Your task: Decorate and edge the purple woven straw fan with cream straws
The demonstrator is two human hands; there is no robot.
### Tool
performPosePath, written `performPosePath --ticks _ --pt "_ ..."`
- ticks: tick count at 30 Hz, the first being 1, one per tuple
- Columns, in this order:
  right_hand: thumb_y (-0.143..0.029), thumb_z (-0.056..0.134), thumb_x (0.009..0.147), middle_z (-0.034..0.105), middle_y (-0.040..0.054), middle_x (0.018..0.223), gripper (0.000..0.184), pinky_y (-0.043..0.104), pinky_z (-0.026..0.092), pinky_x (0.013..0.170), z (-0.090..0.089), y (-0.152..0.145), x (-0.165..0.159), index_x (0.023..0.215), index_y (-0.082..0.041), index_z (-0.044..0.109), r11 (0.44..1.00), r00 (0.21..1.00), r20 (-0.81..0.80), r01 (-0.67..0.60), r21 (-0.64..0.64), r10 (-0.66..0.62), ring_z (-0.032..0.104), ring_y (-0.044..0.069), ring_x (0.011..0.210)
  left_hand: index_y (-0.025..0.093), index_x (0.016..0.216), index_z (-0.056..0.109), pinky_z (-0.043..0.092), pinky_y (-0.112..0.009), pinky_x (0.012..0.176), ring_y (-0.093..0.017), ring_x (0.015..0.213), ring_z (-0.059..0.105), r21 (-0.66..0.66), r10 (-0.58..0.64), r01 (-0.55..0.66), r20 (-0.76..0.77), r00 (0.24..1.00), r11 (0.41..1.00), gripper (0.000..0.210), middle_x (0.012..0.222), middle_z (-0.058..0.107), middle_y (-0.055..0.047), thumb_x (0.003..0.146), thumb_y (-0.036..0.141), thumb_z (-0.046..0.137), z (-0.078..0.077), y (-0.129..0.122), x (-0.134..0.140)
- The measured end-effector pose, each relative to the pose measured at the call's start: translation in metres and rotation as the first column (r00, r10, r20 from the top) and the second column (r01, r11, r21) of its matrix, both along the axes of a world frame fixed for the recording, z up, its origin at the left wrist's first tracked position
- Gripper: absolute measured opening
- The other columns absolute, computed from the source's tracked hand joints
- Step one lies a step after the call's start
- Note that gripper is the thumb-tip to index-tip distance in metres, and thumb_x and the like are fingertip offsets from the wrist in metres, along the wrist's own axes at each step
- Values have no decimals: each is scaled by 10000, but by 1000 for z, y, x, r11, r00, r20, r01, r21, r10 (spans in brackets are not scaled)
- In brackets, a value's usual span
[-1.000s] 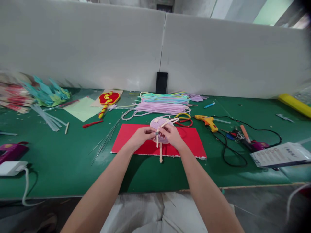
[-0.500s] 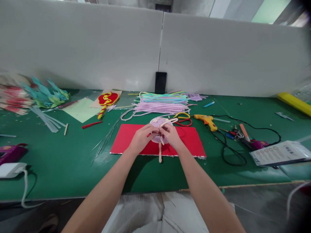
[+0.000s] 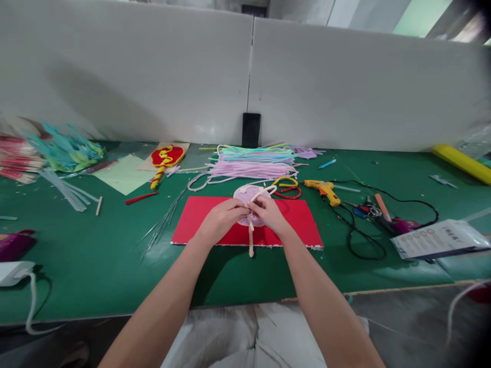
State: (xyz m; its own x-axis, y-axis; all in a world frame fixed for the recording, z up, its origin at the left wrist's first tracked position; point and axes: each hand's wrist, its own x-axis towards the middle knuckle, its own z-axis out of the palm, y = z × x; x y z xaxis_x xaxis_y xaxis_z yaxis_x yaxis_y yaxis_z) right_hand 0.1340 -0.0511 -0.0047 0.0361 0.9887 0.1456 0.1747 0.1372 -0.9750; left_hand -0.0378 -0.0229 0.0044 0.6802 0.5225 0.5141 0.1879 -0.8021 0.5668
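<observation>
Left hand [image 3: 219, 221], lilac disc [image 3: 244, 192], right hand [image 3: 270, 213], all bunched over the red board [image 3: 301, 225]
Left's fingertips look pinched, can't tell on what; right's gripping a pale pipe cleaner [image 3: 273, 188], and I'd steady the disc and keep bends small and snug

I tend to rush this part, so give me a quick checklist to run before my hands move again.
1. Both hands at the work: ok; left hand and right hand meet over the lilac disc.
2. Firm grip on the pale strip: cannot tell; fingers hide the pinch.
3. Red board beneath the disc: ok, though the handle overhangs its near edge.
4. Glue gun apart from hands: ok, lying beyond the board's right side.
5. Glue gun hot: cannot tell.
6. Board free of other items: not ok; the red loop reaches its far edge.
</observation>
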Motion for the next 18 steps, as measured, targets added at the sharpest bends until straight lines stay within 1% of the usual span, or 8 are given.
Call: performPosePath --ticks 4,6,9,13,15,18 --pt "-416 554 737 548 -6 597 249 271 415 569 -4 1 -4 657 -181 532 999 1000 30 3 33 -4 493 131 566 189 855 661 480 -304 822 -168 900 583 115 56 -56 1 998 992 221 950 624 -73 885 239 448 -3 1 3" --pt "-405 547 743 561 1 628 236 277 419 588 -6 2 -5 672 -181 533 999 999 41 14 49 -16 503 137 593 183 838 649 476 -292 812 -160 880 582 145 81 -83 16 997 986 203 917 625 -68 882 237 459 -5 0 6" --pt "-407 547 743 557 2 629 237 272 412 577 -7 2 -5 672 -181 529 998 999 46 22 63 -25 505 140 601 186 805 632 471 -278 793 -150 841 581 148 129 -137 62 990 979 166 859 624 -51 870 230 485 -8 -2 12" --pt "-417 537 754 539 -3 614 254 260 396 552 -4 1 -3 667 -178 526 997 998 52 15 75 -19 493 132 581 184 755 608 470 -256 758 -138 810 575 138 192 -209 128 973 968 153 833 609 -42 862 220 504 -9 -7 19" --pt "-408 534 756 535 -4 611 249 260 395 556 -2 0 -2 664 -177 525 996 997 68 15 83 -21 489 130 579 186 774 614 474 -255 762 -139 823 580 141 195 -214 139 971 967 143 853 609 -46 862 218 505 -9 -7 19" --pt "-379 522 762 537 -3 600 227 267 390 559 0 0 -1 658 -178 529 995 993 108 26 94 -36 486 132 567 188 856 634 483 -282 798 -155 870 586 161 164 -180 110 980 970 154 911 619 -66 872 223 485 -9 -6 15"
